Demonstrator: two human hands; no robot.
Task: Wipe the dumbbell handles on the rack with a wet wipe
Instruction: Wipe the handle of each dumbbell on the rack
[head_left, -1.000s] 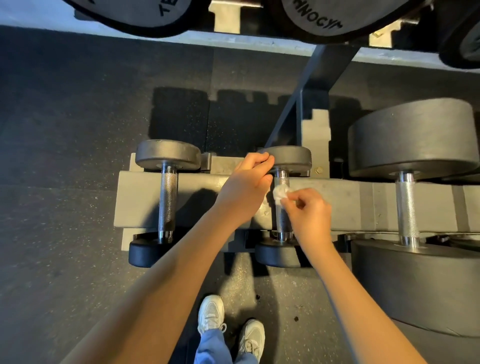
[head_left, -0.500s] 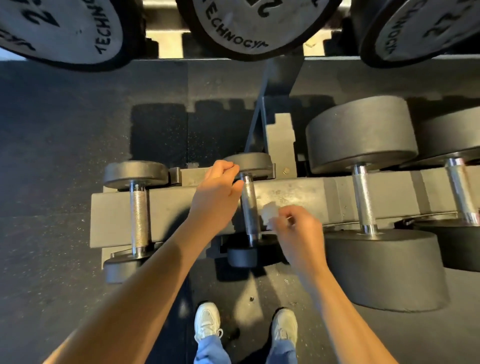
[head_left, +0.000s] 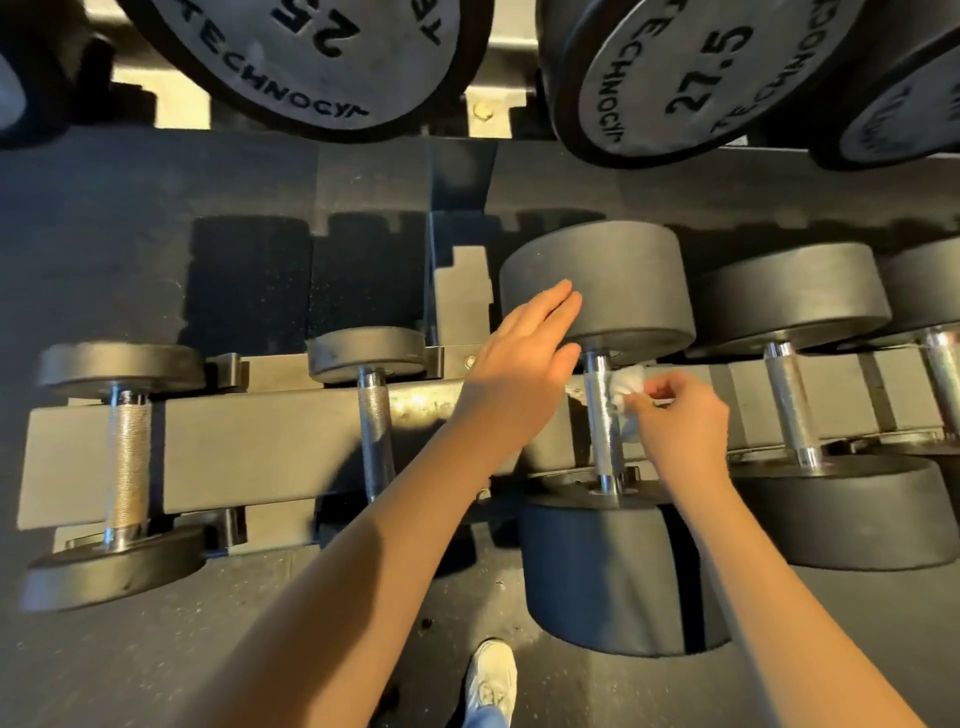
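Rack (head_left: 260, 447), lower tier: one long grey beam, fixed and stiff, with dumbbells lying across it and their handles running away from you. The upper-tier dumbbells marked 25 (head_left: 311, 52) and 27.5 (head_left: 701, 78) overhang the far edge, so mind your knuckles if you reach deeper.

The big dumbbell (head_left: 597, 291) is third from the left, with thick black heads. It looks heavy and should not roll under a wipe, so leave it seated. Its handle (head_left: 602, 421) is chrome, rigid and knurled along the middle. The knurl will likely drag at soft tissue.

Your left hand (head_left: 519, 364) has its fingers straight and together, laid over the near side of the far head. I cannot tell whether they touch it. Your right hand (head_left: 680, 421) pinches the wet wipe (head_left: 631, 379) between thumb and fingertips, against the right side of the handle near its far end.

The wipe is small, white, crumpled, limp and probably easy to tear. Wrap it round the bar rather than dab.

In the way:
- The heads crowd both ends of the handle.
- The beam sits close beneath the handle.
- The neighbouring handle (head_left: 789, 405) stands near on the right.
- Two small dumbbells (head_left: 127, 457) sit to the left, clear of the work.
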